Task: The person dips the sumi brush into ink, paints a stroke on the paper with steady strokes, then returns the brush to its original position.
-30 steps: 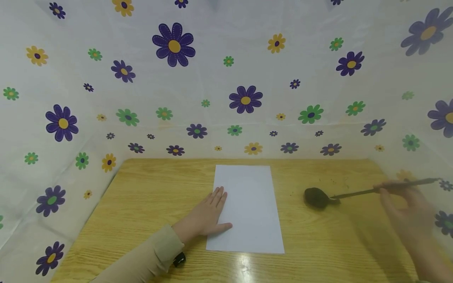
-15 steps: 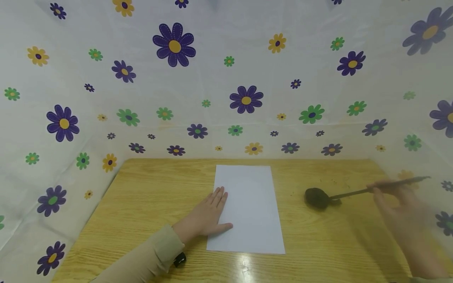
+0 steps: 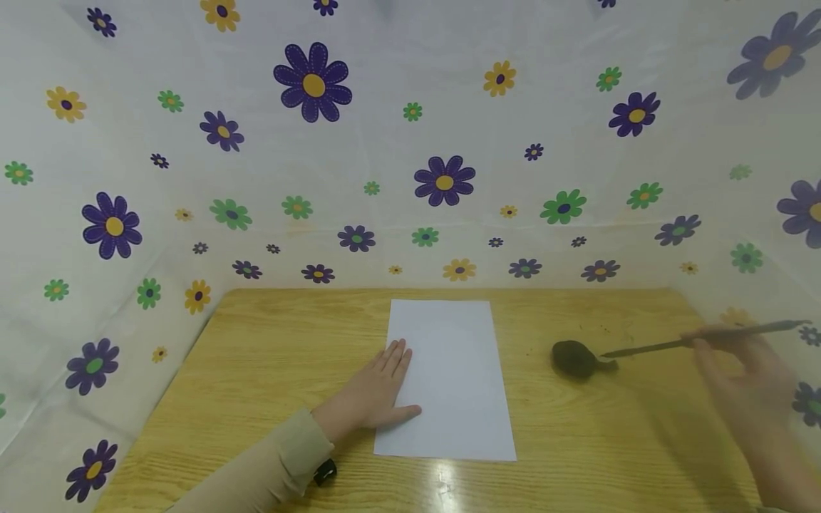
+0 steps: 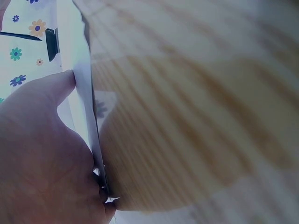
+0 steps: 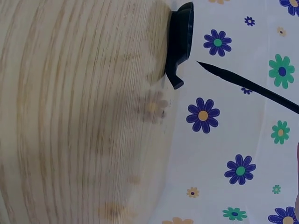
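Observation:
My left hand [image 3: 372, 388] lies flat on the left edge of a white sheet of paper [image 3: 452, 385], fingers straight and thumb spread. In the left wrist view, the thumb [image 4: 51, 88] rests on the paper near its edge [image 4: 83, 70]. At the right, my right hand [image 3: 747, 385] holds a dark ink brush [image 3: 654, 347] between thumb and fingers, raised above the table and slanting. The pointed brush tip is at the short spout of a small black ink dish [image 3: 573, 359]. In the right wrist view, the brush [image 5: 252, 87] appears apart from the dish [image 5: 181, 35].
The wooden table [image 3: 276, 356] has a few small dark specks behind the dish. White cloth with printed flowers [image 3: 385, 142] encloses the back and both sides. A small black object [image 3: 325, 472] shows beside the left sleeve [image 3: 276, 456].
My right hand moved slightly left, bringing the brush tip to the dish, then back right, drawing the tip a little away. The left hand, paper and dish stay in place.

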### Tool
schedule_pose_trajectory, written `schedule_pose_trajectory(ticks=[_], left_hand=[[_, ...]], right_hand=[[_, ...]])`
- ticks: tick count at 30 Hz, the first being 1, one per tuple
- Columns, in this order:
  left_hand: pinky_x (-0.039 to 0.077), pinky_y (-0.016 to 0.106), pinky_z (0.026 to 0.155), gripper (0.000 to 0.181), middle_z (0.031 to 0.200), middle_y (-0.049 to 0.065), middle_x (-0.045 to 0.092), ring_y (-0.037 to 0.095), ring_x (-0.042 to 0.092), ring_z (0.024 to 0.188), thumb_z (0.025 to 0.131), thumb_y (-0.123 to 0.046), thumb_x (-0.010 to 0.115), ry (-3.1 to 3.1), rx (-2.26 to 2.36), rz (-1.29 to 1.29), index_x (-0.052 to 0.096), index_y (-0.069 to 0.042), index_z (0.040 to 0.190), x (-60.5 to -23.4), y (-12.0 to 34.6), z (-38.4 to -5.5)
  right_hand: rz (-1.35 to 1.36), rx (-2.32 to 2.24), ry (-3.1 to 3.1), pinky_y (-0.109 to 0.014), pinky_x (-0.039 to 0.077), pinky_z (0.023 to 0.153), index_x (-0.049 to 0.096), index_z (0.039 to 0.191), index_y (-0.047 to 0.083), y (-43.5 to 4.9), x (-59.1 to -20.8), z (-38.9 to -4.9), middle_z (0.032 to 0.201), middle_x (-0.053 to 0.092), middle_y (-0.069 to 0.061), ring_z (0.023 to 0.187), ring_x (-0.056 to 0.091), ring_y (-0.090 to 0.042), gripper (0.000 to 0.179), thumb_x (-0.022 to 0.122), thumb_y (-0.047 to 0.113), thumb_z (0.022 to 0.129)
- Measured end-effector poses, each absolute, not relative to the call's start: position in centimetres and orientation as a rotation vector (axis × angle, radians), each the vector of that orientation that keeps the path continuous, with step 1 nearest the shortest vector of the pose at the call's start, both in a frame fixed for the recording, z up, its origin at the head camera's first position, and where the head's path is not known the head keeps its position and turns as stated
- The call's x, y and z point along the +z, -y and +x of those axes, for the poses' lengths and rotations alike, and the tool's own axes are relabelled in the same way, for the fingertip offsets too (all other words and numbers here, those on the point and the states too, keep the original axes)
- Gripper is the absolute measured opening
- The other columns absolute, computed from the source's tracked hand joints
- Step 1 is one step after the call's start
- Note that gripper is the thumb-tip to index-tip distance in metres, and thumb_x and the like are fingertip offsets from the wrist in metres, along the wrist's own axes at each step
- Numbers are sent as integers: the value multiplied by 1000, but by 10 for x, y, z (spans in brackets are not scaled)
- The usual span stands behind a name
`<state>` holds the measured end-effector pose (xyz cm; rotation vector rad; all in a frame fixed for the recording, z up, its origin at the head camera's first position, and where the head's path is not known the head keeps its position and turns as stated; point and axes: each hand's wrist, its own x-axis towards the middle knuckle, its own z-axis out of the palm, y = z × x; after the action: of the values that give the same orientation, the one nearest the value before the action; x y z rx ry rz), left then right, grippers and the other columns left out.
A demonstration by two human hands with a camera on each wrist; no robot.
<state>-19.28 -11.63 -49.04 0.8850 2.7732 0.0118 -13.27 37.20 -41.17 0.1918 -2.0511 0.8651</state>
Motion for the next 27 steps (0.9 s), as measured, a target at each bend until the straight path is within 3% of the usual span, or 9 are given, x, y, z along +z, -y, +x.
schedule_pose_trajectory(ticks=[4, 11, 16, 19, 24, 27], left_hand=[[20, 46, 136, 101, 178, 22, 9, 36, 12, 167, 104, -70, 45, -2774, 0, 894, 17, 2, 168, -491, 117, -193], [20, 45, 136, 101, 178, 21, 9, 34, 10, 167, 103, -71, 44, -2772, -1, 890, 16, 0, 169, -493, 115, -195], [20, 45, 136, 101, 179, 21, 8, 34, 10, 168, 103, -71, 43, -2769, 13, 898, 15, 0, 169, -495, 115, -195], [20, 45, 136, 101, 178, 21, 8, 34, 10, 167, 104, -71, 43, -2769, 12, 898, 15, 0, 169, -495, 115, -195], [20, 45, 136, 101, 178, 21, 9, 34, 11, 167, 103, -70, 45, -2772, 17, 888, 17, 1, 169, -493, 116, -194], [19, 45, 137, 100, 178, 21, 9, 34, 11, 167, 104, -70, 44, -2772, 10, 884, 16, 1, 169, -492, 116, -193]], right_hand=[[193, 901, 2072, -10, 31, 122, 78, 96, 20, -367, -410, -132, 107, 60, 51, 108, 52, 27, 35, 67, -12, 85], [167, 875, 2096, 2, 34, 101, 78, 93, 0, -364, -415, -134, 107, 58, 54, 103, 50, 31, 16, 69, -10, 86], [161, 843, 2091, 1, 33, 106, 75, 93, -9, -369, -420, -136, 108, 56, 56, 102, 48, 32, 12, 69, -11, 84], [133, 845, 2098, -1, 32, 111, 77, 93, 2, -372, -421, -135, 107, 56, 57, 103, 48, 32, 18, 70, -11, 84], [152, 863, 2080, -8, 31, 121, 72, 98, 38, -378, -420, -135, 106, 59, 54, 110, 52, 29, 52, 69, -12, 83], [174, 885, 2050, -6, 35, 116, 74, 98, 39, -380, -419, -135, 105, 60, 52, 107, 55, 28, 54, 68, -13, 83]])
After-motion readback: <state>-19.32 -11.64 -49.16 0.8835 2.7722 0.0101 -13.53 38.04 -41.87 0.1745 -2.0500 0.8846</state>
